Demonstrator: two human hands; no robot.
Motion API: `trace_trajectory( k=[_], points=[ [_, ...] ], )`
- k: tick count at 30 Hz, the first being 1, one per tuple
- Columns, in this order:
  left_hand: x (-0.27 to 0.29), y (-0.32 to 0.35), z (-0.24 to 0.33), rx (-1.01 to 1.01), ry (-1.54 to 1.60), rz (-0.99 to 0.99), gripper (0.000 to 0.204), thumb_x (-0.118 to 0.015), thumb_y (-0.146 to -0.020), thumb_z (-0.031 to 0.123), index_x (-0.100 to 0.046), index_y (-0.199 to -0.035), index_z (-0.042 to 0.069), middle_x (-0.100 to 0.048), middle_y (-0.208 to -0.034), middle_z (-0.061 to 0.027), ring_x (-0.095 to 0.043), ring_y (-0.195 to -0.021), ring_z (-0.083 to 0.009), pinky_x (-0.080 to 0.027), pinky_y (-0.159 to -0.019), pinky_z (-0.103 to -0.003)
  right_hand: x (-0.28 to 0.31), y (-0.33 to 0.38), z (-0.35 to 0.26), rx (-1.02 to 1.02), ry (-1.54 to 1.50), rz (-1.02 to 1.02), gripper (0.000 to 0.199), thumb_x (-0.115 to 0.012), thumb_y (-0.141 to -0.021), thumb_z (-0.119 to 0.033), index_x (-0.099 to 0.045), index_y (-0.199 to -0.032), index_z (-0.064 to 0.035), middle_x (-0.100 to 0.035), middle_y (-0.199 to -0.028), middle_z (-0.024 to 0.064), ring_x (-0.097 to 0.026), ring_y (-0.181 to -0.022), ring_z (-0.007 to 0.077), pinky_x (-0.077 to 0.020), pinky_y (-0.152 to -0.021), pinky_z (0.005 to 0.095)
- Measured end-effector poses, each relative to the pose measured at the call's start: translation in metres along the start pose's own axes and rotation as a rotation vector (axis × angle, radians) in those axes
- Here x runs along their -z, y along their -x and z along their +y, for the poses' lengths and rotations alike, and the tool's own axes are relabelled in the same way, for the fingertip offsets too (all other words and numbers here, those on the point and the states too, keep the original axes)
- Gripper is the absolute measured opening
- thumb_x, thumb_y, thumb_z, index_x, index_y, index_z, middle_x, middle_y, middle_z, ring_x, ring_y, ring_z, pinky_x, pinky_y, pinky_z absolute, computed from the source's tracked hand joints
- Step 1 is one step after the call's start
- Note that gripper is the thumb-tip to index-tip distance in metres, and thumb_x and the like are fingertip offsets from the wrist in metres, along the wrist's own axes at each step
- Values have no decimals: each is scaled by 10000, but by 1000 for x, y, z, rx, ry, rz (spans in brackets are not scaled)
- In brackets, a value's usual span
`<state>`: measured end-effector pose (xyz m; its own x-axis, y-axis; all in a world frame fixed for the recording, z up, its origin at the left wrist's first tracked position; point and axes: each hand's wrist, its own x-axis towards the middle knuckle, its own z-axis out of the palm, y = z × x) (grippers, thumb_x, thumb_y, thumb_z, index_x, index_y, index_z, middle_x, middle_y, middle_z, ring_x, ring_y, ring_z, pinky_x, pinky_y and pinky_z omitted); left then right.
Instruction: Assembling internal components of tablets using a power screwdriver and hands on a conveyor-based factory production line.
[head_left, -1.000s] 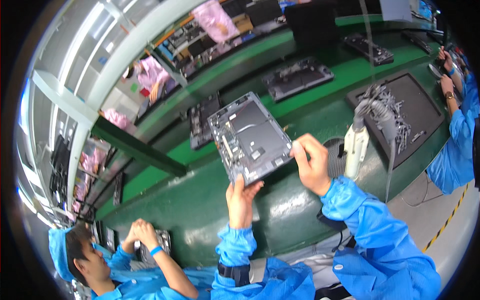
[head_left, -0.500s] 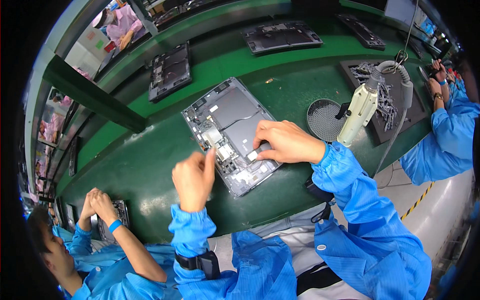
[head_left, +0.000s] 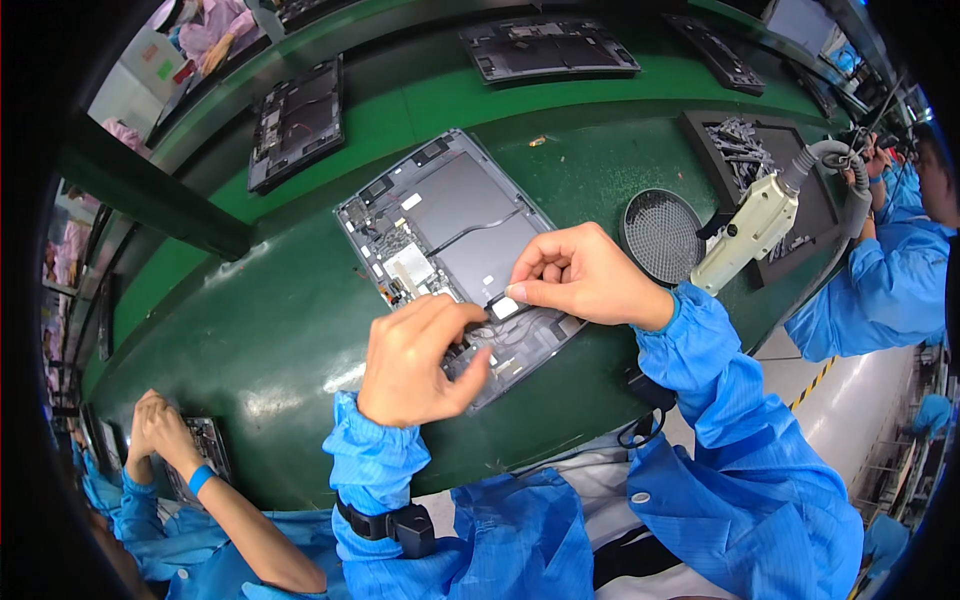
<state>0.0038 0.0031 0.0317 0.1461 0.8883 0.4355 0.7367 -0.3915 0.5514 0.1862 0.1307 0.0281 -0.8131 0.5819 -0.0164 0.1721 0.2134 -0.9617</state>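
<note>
Grey device chassis (head_left: 460, 200) on green counter (head_left: 290, 340) | left hand (head_left: 412, 365): spread above it | right hand (head_left: 592, 280): fingertips pressed together beside white label (head_left: 506, 308)

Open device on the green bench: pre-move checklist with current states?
1. Device lying on the bench, internals facing up: ok.
2. Right hand at the small white piece: ok, fingertips at it; firm grip cannot tell.
3. Left hand clear of the device: not ok, it overlaps the near side in view; contact cannot tell.
4. Black cable fully connected: cannot tell, too small.
5. Pale handheld tool apart from the device: ok, off to the right.
</note>
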Motion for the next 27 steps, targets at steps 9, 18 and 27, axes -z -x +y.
trace_trajectory(
  k=[9,18,27],
  points=[
    [-21,1,2,15,-177,61,282,-776,-644,135,-590,-841,54,-529,-660,-51,-547,-575,-207,-438,-486,-320,2,1,-5,-70,153,-99,101,-679,-809,-73,-667,-874,3,-589,-626,-2,-468,-517,14,-353,-460,169],
    [-13,0,12,131,13,-41,340,-805,-641,129,-623,-910,31,-626,-759,-84,-565,-580,-182,-456,-524,-275,-5,3,-4,-196,-111,-252,153,-637,-854,-119,-655,-892,28,-596,-611,24,-505,-454,53,-374,-398,207],
    [1,7,10,562,587,78,162,-594,-864,47,-588,-1015,-11,-683,-742,-84,-505,-562,-46,-393,-498,-197,4,3,3,-8,-27,-130,140,-666,-825,-119,-629,-886,2,-611,-647,39,-540,-505,65,-412,-449,217]
  ],
)
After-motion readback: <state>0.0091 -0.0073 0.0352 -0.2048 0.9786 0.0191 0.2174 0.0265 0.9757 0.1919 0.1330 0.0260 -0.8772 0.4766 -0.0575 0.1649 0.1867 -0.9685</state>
